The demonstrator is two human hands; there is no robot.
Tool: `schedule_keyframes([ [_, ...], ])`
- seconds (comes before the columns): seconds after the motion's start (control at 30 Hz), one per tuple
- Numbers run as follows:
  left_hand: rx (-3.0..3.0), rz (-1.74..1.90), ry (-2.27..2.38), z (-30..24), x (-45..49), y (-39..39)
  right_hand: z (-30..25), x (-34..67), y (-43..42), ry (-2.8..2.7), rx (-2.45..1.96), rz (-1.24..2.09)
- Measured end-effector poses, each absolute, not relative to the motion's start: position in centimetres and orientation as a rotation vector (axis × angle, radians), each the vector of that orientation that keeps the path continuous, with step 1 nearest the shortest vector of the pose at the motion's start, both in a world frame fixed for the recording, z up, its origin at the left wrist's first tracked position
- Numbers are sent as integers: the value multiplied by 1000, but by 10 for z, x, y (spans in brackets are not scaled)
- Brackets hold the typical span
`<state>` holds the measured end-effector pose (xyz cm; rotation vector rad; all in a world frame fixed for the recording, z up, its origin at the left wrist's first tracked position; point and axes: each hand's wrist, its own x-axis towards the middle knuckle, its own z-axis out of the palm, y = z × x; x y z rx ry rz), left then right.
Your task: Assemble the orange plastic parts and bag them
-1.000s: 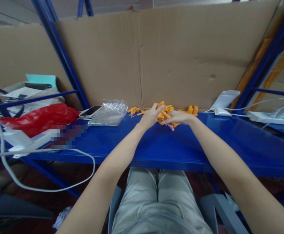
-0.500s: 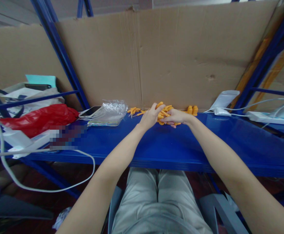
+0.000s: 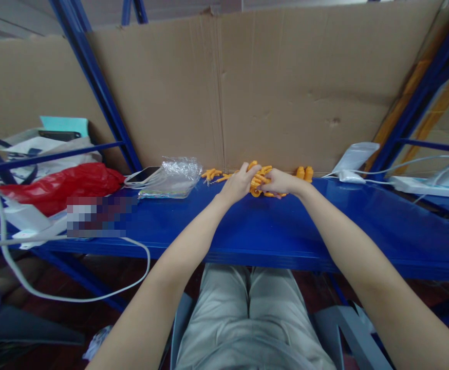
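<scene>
At the back of the blue shelf, a cluster of orange plastic pieces (image 3: 262, 173) lies between my two hands. My left hand (image 3: 240, 182) is closed on the cluster from the left, its fingers curled over the top. From the right, my right hand (image 3: 282, 183) has its fingers wrapped round part of the same cluster, with some fingertips hidden. More orange pieces (image 3: 211, 174), some thin and branching, lie left of my left hand. Two stubby orange parts (image 3: 304, 173) stand upright beyond my right wrist. The exact kind of the pieces is too small to make out.
The blue shelf (image 3: 263, 236) runs in front of a cardboard wall (image 3: 278, 87). A clear plastic bag (image 3: 178, 180), a phone (image 3: 147, 175) and a red bag (image 3: 74, 187) sit to the left. A white cable (image 3: 147, 262) loops over the front edge. White items (image 3: 351, 164) stand right.
My right hand's fingers have shifted slightly on the orange cluster, showing less of the thumb side. My left hand stays nearly in place.
</scene>
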<state>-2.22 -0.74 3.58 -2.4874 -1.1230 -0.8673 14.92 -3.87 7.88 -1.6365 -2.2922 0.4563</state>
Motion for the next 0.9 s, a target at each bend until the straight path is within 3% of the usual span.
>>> schedule_keyframes([
  [0.13, -2518, -885, -1127, 36, -23, -7, 78, 146, -37, -2336, -1755, 261],
  [0.4, -2630, -1070, -1065, 30, -21, 3, 69, 146, -28, -2358, -1808, -519],
  [0.67, -2678, -1170, -1135, 30, -16, 1, 67, 147, -30, -2398, -1782, -723],
  [0.9, -2887, -1120, -1654, 32, -13, -7, 58, 145, -27, -2479, -1771, -716],
])
